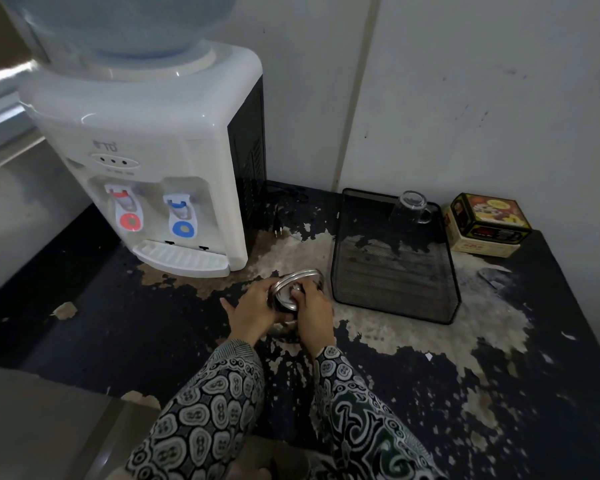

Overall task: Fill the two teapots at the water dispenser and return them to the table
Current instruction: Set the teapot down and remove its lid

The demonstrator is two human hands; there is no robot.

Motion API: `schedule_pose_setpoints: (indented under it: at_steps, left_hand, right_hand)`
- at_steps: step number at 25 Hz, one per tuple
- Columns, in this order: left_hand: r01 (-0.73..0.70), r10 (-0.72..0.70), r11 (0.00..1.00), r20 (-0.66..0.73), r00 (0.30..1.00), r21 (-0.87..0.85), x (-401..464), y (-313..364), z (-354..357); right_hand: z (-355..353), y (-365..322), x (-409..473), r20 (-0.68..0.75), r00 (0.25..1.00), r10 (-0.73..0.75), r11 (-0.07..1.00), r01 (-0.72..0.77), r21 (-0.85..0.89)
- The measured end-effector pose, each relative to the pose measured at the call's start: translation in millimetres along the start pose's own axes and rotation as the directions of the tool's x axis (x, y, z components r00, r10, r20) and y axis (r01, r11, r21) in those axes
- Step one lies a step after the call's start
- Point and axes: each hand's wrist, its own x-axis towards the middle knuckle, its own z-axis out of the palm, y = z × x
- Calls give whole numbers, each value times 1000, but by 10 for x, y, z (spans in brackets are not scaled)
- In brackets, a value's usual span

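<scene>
A small steel teapot [284,327] stands on the worn black counter [430,393], in front of and to the right of the white water dispenser [160,174]. My left hand [253,311] grips the pot's body from the left. My right hand [314,311] holds the round metal lid [297,284] by its knob, tilted up over the pot's mouth. Most of the pot is hidden by my hands. The dispenser has a red tap [127,211] on the left, a blue tap [181,218] on the right, and a drip tray [184,259] below. Only one teapot is in view.
A black mesh tray [395,292] sits just right of my hands, with an upturned glass mug [411,207] at its back. A printed tin box [487,221] stands at the far right by the wall. A black plug and cord [279,228] lie beside the dispenser.
</scene>
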Motion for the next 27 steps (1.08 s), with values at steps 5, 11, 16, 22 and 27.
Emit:
schedule_pose_setpoints:
  at_steps: [5, 11, 16, 22, 27]
  left_hand:
    - [-31, 34, 995, -34, 999, 91, -30, -37, -21]
    - [-91, 93, 980, 6, 996, -175, -64, -94, -1]
    - [-117, 107, 861, -49, 993, -495, -122, -22, -209]
    - [-86, -87, 808, -263, 961, -583, -212, -366, -455]
    - [-72, -95, 808, -249, 964, -585, -228, -448, -543]
  right_hand:
    - [-152, 214, -251, 95, 983, -159, 979, 145, 142]
    - [-382, 679, -378, -118, 993, 4, 978, 21, 208]
    - [-403, 720, -102, -247, 966, 79, 959, -6, 283]
    - [-115, 751, -97, -2, 998, -68, 997, 68, 38]
    - [-15, 753, -78, 264, 957, -118, 961, 177, -213]
